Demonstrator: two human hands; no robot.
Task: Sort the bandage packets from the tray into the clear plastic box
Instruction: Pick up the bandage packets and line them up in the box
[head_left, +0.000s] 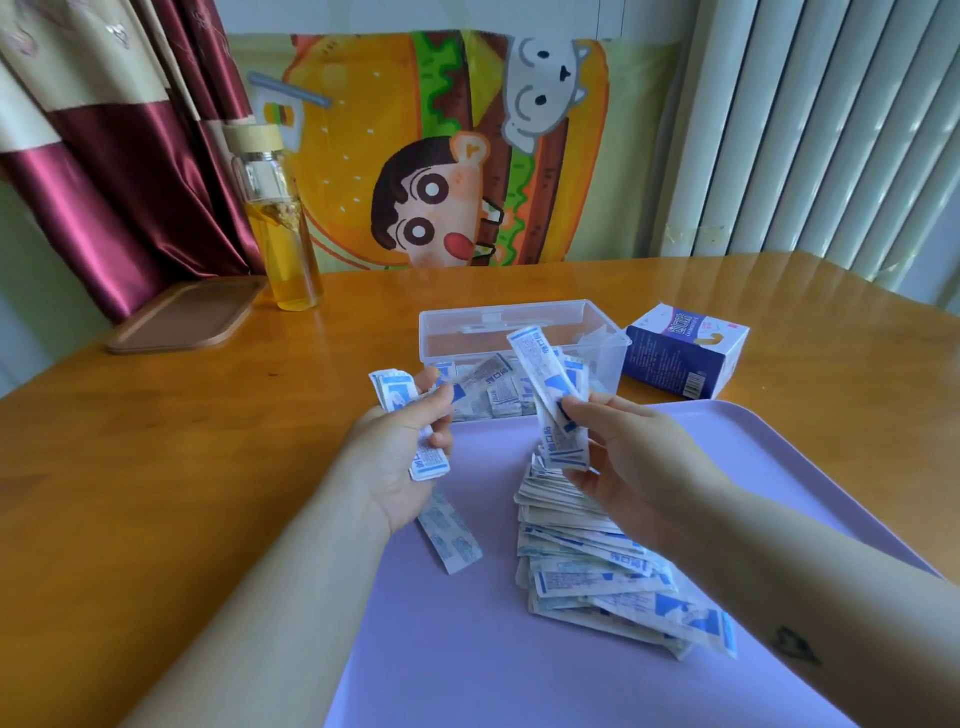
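Both hands busy: left hand (400, 462) grips a small bundle (396, 394), right hand (628, 467) pinches a long strip (545, 374) upright, its tip leaning toward the clear plastic box (519, 312). The box sits dead ahead, just past the tray (467, 649); I judge the right hand nearer. The pile (587, 551) lies under the right wrist.

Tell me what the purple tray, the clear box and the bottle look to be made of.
The purple tray is likely plastic: matte, uniform lilac, with a raised rim. The clear box looks like rigid transparent plastic, glossy; bandage packets show through its walls. The bottle is probably glass, with bright reflections and amber liquid visible; its cap looks like pale wood or bamboo.
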